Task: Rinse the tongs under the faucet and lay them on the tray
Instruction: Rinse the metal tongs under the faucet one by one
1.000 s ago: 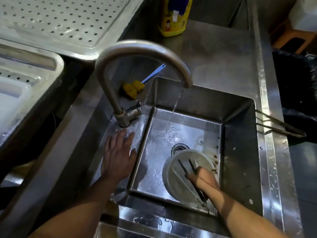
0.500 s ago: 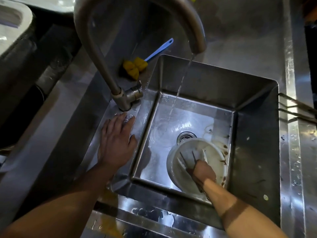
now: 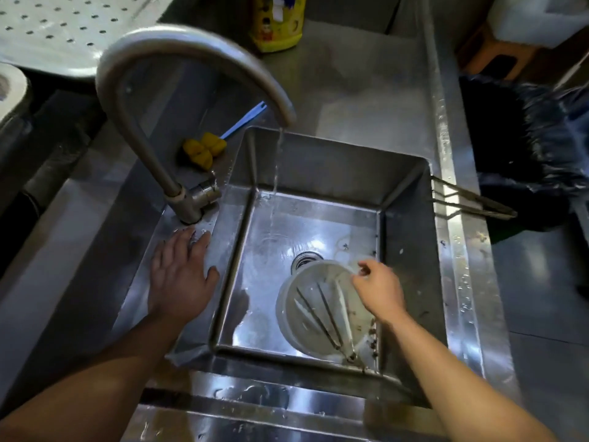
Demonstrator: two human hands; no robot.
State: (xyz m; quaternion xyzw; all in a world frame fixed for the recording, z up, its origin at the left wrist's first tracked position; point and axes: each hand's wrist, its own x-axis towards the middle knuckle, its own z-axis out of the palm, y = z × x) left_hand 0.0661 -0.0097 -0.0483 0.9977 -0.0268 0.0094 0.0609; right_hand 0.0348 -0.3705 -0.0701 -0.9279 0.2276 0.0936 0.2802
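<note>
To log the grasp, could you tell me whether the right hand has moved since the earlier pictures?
Yes. The right hand left the tongs and went away from the person, nearer the drain; its fingers now pinch the bowl rim.

Only one camera is here, worn on the person's head, tipped steeply down and close over the sink [image 3: 409, 224]. The faucet [image 3: 191, 43] arches across the top of its view. The left hand [image 3: 180, 282] and right hand [image 3: 379, 288] reach in from the bottom edge.
</note>
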